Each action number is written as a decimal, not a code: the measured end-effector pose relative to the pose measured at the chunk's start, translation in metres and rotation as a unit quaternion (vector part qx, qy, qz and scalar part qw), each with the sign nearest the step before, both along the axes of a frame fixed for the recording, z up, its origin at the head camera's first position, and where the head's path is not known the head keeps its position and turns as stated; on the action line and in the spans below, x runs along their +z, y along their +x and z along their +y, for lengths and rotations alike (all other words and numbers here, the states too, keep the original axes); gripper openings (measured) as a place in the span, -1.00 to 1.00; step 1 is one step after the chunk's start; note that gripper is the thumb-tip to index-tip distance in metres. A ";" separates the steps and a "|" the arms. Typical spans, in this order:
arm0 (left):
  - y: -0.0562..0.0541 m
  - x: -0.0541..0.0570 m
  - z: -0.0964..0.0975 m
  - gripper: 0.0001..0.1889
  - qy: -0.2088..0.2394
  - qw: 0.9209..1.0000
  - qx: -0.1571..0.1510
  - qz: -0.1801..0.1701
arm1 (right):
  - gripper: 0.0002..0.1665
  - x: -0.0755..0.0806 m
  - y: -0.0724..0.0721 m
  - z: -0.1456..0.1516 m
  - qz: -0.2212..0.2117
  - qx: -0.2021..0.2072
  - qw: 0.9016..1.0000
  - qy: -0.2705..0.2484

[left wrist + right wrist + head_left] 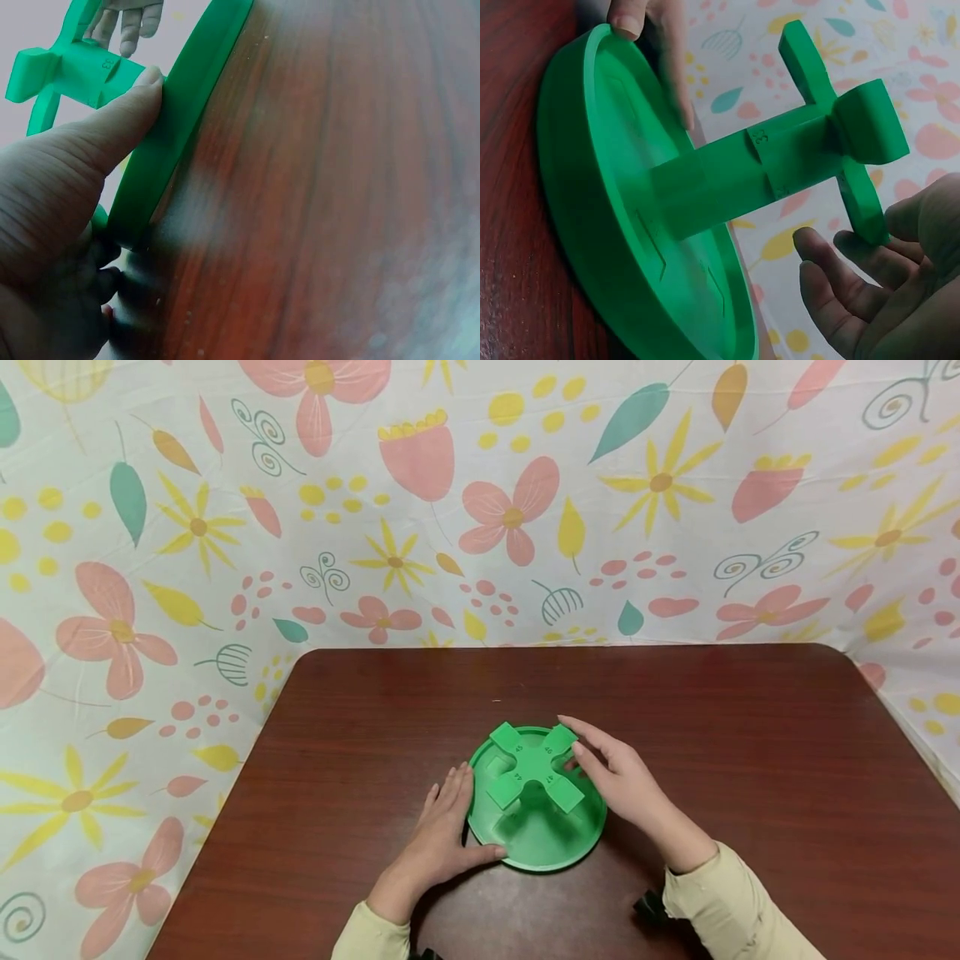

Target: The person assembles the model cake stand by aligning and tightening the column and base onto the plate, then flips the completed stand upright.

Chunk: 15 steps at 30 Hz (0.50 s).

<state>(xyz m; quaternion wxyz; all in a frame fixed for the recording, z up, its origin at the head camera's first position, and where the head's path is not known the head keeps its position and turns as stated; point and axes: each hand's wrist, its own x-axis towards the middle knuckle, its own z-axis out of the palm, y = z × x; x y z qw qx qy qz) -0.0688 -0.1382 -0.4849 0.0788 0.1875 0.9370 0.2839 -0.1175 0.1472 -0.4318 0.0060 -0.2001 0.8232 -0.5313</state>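
A green plastic stand stands upright on the table, made of a round dish-like base, a central post and a four-armed cross top. Small numbers mark the arms and the post. My left hand grips the base from the left, thumb over the front rim and fingers along the outer side. At the far right arm of the cross, my right hand pinches the tip between thumb and index finger, other fingers loosely curled below it. In the left wrist view the left thumb lies against the rim.
The brown wooden table has its far edge against a hanging flower-patterned cloth. Dark wrist-camera mounts, such as the one by the right sleeve, sit close over the tabletop.
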 end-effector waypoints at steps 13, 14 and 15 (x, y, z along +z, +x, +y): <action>0.000 -0.001 0.000 0.25 -0.001 1.000 0.002 0.000 | -0.63 -0.004 0.017 0.014 0.003 -0.035 0.999 0.004; 0.000 -0.001 0.000 0.25 -0.002 1.000 0.002 -0.001 | -0.64 -0.004 0.020 0.015 0.006 -0.042 0.999 0.010; 0.000 -0.001 0.000 0.25 -0.002 1.000 0.003 -0.001 | -0.64 -0.004 0.022 0.015 0.009 -0.047 0.999 0.017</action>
